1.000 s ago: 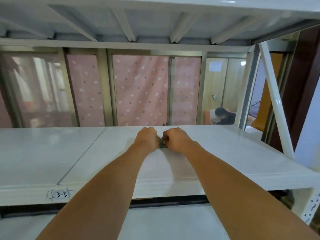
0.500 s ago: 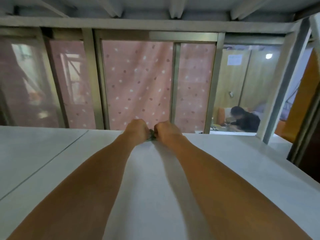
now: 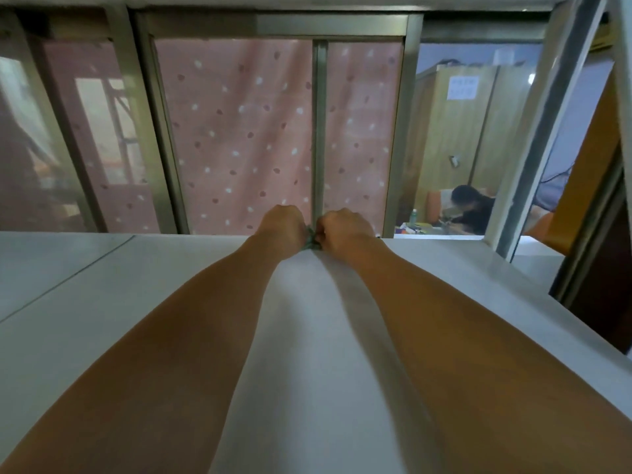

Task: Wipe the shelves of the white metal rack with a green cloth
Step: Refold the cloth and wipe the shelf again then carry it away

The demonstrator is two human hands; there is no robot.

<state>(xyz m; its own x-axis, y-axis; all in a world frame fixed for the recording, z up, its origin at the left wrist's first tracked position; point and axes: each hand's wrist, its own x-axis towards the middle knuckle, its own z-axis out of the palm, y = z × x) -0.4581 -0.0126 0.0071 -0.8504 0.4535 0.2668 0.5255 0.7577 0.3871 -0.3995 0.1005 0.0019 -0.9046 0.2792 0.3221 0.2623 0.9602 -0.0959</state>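
Observation:
Both my arms stretch far across the white metal shelf (image 3: 136, 302) to its back edge. My left hand (image 3: 282, 227) and my right hand (image 3: 343, 230) are curled into fists side by side, knuckles nearly touching. Between them only a small scrap of the green cloth (image 3: 310, 241) shows; both hands grip it and press it on the shelf. Most of the cloth is hidden under the fists.
A seam (image 3: 68, 282) splits the shelf surface at the left. Behind the rack stands a window with a pink dotted curtain (image 3: 246, 131). A white rack upright (image 3: 533, 138) rises at the right, and a person (image 3: 470, 208) sits in the room beyond.
My hands have slid the cloth away from me, from mid-shelf to the back edge. My head has moved in under the upper shelf, so the front edge has left the view.

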